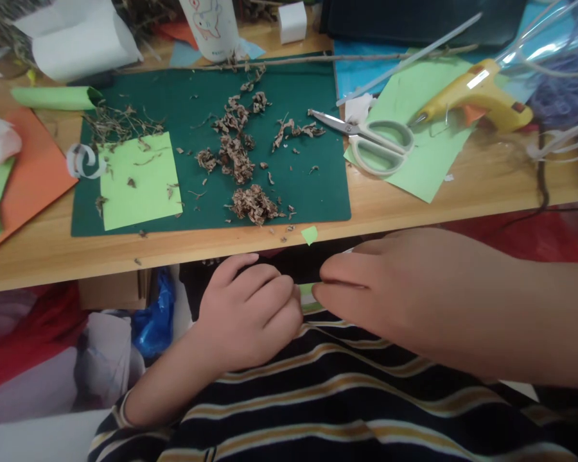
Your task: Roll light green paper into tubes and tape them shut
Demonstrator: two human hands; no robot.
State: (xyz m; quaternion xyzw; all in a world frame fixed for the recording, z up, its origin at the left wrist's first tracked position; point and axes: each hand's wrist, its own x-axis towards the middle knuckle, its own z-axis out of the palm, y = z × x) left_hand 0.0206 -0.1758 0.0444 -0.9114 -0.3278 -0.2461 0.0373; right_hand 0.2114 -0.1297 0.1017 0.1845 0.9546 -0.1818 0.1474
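Observation:
Below the table's front edge, my left hand (pixel 250 308) and my right hand (pixel 404 295) meet over my striped shirt. Both have their fingers closed in a pinch on a small light green paper piece (pixel 307 290), of which only a sliver shows between them. A tiny green scrap (pixel 309 235) lies at the table's edge just above the hands. On the wooden table (pixel 462 186) a dark green cutting mat (pixel 308 173) carries a light green paper square (pixel 139 183) and several heaps of dried brown plant bits (pixel 253 204).
Grey-handled scissors (pixel 373 138) and a yellow glue gun (pixel 476 96) lie on a light green sheet (pixel 424 173) at the right. Orange paper (pixel 29 173), a rolled green sheet (pixel 52 97), a white paper curl (pixel 84 160), a white bottle (pixel 210 25) and dry twigs (pixel 115 122) sit around the mat.

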